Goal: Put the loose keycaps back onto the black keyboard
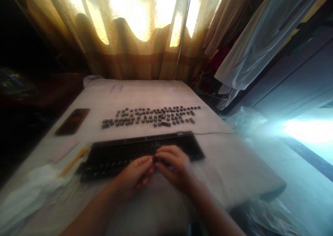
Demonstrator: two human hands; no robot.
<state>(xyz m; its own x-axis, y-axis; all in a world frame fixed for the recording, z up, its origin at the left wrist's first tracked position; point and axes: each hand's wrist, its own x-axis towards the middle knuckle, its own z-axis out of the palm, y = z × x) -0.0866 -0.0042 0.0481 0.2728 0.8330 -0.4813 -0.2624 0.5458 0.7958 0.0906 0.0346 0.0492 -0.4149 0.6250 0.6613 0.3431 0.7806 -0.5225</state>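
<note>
Head view, left hand: my left hand [139,170] was narrowed to a pinch, its fingertips meeting the other hand's at a small dark piece [155,159].
Right hand: my right hand [174,161] had its fingers curled in and closed on that same piece, above the keyboard's near edge; blur hid what kind of piece it was.
Keyboard: the black keyboard [125,144] lay flat on the pale table [221,166], right under and beyond my hands, its cable [215,133] running off to the right.
Loose keys: many small dark keys [165,124] lay in rough rows beyond the keyboard, apart from it, a few of them longer than the rest.
Done so far: judging by those rows, a large share of the keys was off the board.
Left over: small marks showed along the board's near left part, but I could not tell caps from bare sockets, so I could not count what remained.
Left side: a dark phone [74,121], a pink flat thing [63,150], a yellow-handled tool [74,162] and a crumpled white cloth [39,180] lay there, none of them in my hands.
</note>
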